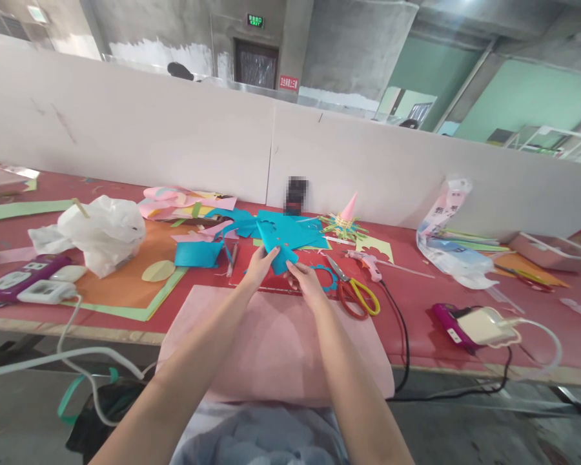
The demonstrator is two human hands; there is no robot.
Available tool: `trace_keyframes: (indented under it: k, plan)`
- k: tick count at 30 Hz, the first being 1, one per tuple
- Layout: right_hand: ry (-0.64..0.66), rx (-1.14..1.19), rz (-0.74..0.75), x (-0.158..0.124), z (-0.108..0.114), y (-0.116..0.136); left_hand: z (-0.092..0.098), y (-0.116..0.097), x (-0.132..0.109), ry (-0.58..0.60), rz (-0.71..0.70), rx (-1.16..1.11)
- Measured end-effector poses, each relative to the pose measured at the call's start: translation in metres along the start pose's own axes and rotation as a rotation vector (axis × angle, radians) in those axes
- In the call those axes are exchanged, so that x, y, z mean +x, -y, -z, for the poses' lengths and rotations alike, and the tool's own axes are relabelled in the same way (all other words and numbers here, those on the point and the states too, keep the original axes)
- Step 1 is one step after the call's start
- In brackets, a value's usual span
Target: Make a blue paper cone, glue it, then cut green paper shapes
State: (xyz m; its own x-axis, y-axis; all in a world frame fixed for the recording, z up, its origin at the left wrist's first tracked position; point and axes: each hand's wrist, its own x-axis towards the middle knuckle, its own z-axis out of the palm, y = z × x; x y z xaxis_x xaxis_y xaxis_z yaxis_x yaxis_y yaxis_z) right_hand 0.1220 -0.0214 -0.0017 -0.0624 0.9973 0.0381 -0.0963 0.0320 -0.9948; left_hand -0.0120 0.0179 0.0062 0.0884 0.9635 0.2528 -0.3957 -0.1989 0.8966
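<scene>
A blue sheet of craft paper [274, 244] with small holes and a cut edge is held up over the table's front part. My left hand [259, 266] grips its left edge, thumb on top. At its lower right corner, my right hand [304, 278] pinches the same sheet with curled fingers. More blue paper [310, 232] lies behind it, and a curled blue strip [198, 254] stands to the left. Scissors [352, 290] with one red and one yellow handle lie just right of my right hand. A pink glue gun [366, 261] rests beyond them.
A pink sheet [281, 349] covers the table edge before me. Left are a white plastic bag [106, 229] and a purple power strip [26, 281]; right, another power strip [452, 326] with cables. A pink paper cone [349, 208] stands near the white partition [198, 142].
</scene>
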Motion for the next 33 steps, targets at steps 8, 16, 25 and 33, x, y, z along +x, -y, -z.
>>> trace_keyframes:
  k: [8, 16, 25, 33]
  plan:
    - [-0.054, 0.091, 0.009, 0.0005, 0.0016, 0.0044, 0.0003, 0.0028, 0.0023, -0.021, -0.011, 0.059]
    - [-0.048, -0.060, 0.101, 0.0004, -0.0016, 0.0013, -0.0008, -0.0025, 0.0000, -0.082, -0.033, 0.084]
    - [-0.085, -0.011, 0.086, 0.0014, -0.0008, 0.0004, -0.0016, -0.0021, 0.0001, -0.047, -0.020, 0.070]
    - [-0.202, 0.113, 0.129, 0.0061, 0.0015, -0.0008, 0.0014, 0.0067, 0.0042, -0.044, 0.029, 0.009]
